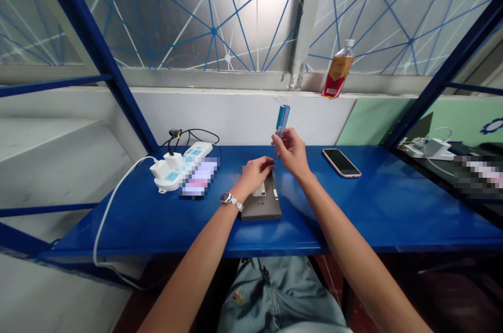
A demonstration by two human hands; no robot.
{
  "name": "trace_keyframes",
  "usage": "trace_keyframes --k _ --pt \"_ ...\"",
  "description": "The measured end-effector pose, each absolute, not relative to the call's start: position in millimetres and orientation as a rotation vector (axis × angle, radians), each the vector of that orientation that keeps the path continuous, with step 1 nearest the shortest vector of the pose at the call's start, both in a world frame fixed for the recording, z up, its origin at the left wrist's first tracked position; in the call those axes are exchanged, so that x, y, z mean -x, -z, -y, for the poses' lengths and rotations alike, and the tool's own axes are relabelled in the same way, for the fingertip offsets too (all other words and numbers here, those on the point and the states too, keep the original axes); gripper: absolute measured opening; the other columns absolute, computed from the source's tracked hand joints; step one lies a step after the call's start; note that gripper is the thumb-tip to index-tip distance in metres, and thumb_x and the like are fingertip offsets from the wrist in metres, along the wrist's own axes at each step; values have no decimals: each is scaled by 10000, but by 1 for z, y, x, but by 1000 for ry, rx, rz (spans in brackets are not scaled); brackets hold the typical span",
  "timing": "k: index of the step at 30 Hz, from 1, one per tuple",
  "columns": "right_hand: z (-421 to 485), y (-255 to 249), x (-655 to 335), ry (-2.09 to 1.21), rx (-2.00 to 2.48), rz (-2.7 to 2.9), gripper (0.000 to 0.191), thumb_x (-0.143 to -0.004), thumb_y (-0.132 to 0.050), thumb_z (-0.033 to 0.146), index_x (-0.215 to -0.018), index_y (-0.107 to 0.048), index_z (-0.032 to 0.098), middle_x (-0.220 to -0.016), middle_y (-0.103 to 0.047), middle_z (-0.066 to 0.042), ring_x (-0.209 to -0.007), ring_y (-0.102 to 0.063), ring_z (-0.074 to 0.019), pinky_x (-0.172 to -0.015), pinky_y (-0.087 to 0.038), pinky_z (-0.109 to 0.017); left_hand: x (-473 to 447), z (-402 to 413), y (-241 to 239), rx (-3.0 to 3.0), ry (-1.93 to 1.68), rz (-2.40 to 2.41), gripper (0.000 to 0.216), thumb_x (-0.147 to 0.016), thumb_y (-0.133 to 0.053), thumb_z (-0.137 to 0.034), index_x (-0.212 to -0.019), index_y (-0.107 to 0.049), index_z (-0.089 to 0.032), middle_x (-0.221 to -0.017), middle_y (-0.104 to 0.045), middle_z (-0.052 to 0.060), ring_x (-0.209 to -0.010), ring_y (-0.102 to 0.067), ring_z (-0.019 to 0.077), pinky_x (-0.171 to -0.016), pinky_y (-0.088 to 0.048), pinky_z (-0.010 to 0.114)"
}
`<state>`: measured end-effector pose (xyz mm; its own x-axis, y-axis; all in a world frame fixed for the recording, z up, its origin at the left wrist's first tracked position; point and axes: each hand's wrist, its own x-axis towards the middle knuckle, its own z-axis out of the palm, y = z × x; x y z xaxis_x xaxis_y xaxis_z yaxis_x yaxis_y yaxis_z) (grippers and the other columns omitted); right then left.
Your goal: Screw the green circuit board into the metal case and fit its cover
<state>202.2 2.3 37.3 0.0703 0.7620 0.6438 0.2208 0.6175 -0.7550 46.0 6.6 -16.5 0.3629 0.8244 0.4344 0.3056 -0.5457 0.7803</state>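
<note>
A screwdriver (282, 119) with a clear blue handle stands nearly upright, tip down, over the far right part of a flat grey-brown box-shaped device (261, 211). My right hand (293, 152) is closed around the lower part of its handle. My left hand (257, 173) rests over the far part of the device, its fingers pinched together beside the screwdriver's shaft near the tip. Whether those fingers grip the shaft or something small is hidden. Pale labels (259, 190) show on the device's upper face.
On the blue table (176, 228), a white power strip (202, 150) with plugs and cables lies left, beside a blurred-out flat object (200, 178). A phone (341, 162) lies right. A drink bottle (338, 70) stands on the ledge behind. Blue metal posts (126, 97) frame the table.
</note>
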Motion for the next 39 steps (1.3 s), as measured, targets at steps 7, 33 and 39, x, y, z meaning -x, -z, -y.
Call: trace_keyframes --k 7,33,39 --pt "-2 -37 -199 -481 878 1504 419 -949 -594 601 -1172 -568 247 -850 -685 -10 -588 -580 -130 -556 -486 -271 -46 -8 18 -2057 -1150 -982 176 -945 -609 -265 -1027 -741 -185 -982 -796 66 -892 -736 214 -828 -567 318" --pt "4 -22 -209 -562 976 1528 257 -848 -725 449 -813 -628 214 -711 -682 -21 -632 -667 -186 -655 -563 -338 -44 -8 17 -2055 -1110 -1000 150 -938 -598 -269 -992 -715 -194 -923 -782 61 -857 -734 208 -773 -566 294" --pt "5 -18 -209 -608 963 1578 226 -899 -640 403 -963 -694 193 -852 -750 -54 -682 -679 -175 -628 -565 -308 -44 -8 16 -2061 -1123 -938 167 -945 -586 -254 -1015 -722 -185 -980 -793 70 -918 -743 218 -825 -563 302"
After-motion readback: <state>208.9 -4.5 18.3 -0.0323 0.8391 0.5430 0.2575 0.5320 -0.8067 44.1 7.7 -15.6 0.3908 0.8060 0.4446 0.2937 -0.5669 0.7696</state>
